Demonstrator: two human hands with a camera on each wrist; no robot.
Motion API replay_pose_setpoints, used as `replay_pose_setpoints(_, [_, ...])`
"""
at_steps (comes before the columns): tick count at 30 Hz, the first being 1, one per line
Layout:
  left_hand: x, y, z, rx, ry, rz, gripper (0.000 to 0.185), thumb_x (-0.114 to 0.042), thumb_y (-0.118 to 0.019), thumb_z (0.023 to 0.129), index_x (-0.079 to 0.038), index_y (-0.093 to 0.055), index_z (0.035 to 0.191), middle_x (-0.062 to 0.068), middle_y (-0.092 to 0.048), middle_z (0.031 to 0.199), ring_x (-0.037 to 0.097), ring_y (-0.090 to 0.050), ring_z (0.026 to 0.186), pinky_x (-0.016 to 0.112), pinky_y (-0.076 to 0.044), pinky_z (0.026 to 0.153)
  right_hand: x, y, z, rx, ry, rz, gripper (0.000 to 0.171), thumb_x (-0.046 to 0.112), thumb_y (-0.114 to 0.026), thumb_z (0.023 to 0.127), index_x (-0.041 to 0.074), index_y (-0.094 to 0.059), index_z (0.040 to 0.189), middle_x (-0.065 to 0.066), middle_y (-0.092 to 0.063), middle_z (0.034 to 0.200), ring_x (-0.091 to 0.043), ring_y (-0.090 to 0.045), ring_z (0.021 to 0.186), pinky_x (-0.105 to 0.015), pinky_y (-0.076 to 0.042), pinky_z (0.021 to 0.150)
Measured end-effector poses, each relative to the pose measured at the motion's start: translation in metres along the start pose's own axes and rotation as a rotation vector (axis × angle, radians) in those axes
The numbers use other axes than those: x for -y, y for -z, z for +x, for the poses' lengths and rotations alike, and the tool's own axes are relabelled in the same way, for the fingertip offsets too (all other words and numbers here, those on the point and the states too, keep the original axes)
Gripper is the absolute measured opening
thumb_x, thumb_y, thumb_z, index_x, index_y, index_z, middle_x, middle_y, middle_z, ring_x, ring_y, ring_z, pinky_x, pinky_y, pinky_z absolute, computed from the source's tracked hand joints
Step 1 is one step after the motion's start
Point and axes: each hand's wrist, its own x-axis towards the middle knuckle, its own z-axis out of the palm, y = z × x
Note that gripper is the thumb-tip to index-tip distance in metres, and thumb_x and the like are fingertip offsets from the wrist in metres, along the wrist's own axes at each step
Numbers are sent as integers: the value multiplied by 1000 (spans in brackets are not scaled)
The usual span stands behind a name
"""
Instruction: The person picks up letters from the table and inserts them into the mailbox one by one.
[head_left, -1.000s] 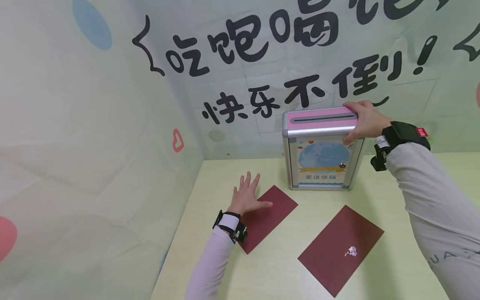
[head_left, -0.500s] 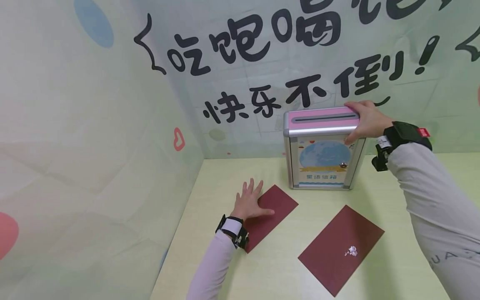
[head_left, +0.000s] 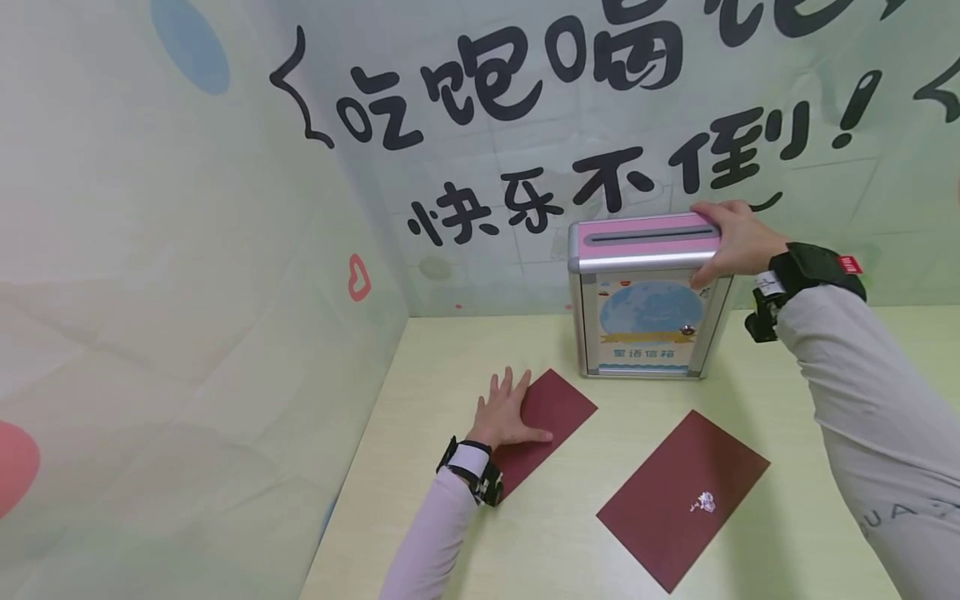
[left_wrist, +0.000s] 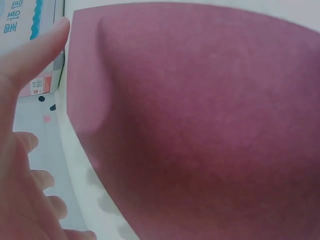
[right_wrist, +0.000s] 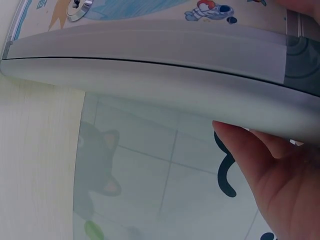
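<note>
Gripping box [head_left: 647,321] with right hand [head_left: 738,240]; holding left hand [head_left: 510,418] spread, ungrasping, partly over maroon card [head_left: 562,403] near-left of box.

Upright pink-topped box [head_left: 648,312], maroon sheet [head_left: 558,406] nearby

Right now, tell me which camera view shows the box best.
The head view: it shows the box nearly whole, slot and front picture included, with the right hand over one end. The right wrist view has a cropped close-up with the lock; the left wrist view, only a fragment partly behind the left thumb.
</note>
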Motion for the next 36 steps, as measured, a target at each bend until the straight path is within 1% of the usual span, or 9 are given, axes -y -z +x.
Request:
replay_pose_setpoints(7, [-2, -6, 0, 13, 7, 27, 110, -64, -69, 60, -22, -16, 147, 13, -12, 151, 37, -10, 136, 59, -26, 100, -2, 2, 3, 8, 13, -3, 102, 13, -77, 63, 3, -13, 143, -33, -6, 137, -49, -24, 110, -61, -32, 83])
replay_pose_setpoints(10, [-3, -8, -1, 18, 14, 48, 111, -66, -68, 60, -22, -16, 146, 13, -13, 151, 39, -13, 135, 58, -28, 99, -2, 3, 4, 3, 23, -10, 102, 11, -77, 63, 2, -15, 143, -32, -7, 137, -48, -24, 110, -59, -32, 83])
replay_pose_setpoints(14, [-4, -10, -1, 37, 32, 48, 111, -65, -69, 59, -23, -16, 146, 14, -13, 150, 41, -14, 134, 57, -30, 98, -3, 3, 6, 9, 25, -2, 102, 11, -77, 62, 2, -15, 143, -32, -8, 137, -48, -25, 109, -58, -32, 82])
replay_pose_setpoints(19, [-5, -15, -2, 48, 48, 43, 108, -64, -70, 61, -24, -16, 146, 17, -16, 149, 44, -16, 133, 57, -29, 99, -6, 4, 10, 12, 24, 1, 103, 13, -78, 61, 3, -15, 143, -31, -8, 137, -47, -25, 109, -58, -33, 82])
replay_pose_setpoints(26, [-11, -15, -3, 63, 67, 46, 105, -62, -69, 63, -24, -17, 146, 18, -21, 147, 45, -19, 132, 56, -27, 101, -6, 6, 12, 18, 23, -1, 104, 14, -78, 62, 4, -15, 143, -31, -8, 138, -47, -26, 109, -59, -33, 83])
replay_pose_setpoints(33, [-14, -16, -2, 69, 79, 95, 102, -64, -67, 64, -26, -19, 146, 18, -21, 147, 44, -20, 132, 55, -29, 100, -8, 8, 14, 22, 29, -11, 103, 14, -78, 63, 3, -14, 143, -32, -9, 137, -47, -26, 109, -59, -33, 82])
replay_pose_setpoints(36, [-16, -16, -3, 67, 85, 101, 101, -64, -67, 64, -26, -21, 145, 18, -23, 146, 43, -22, 131, 54, -32, 98, -9, 8, 15, 29, 29, -2, 103, 14, -77, 63, 3, -14, 143, -31, -8, 136, -48, -25, 109, -60, -34, 82])
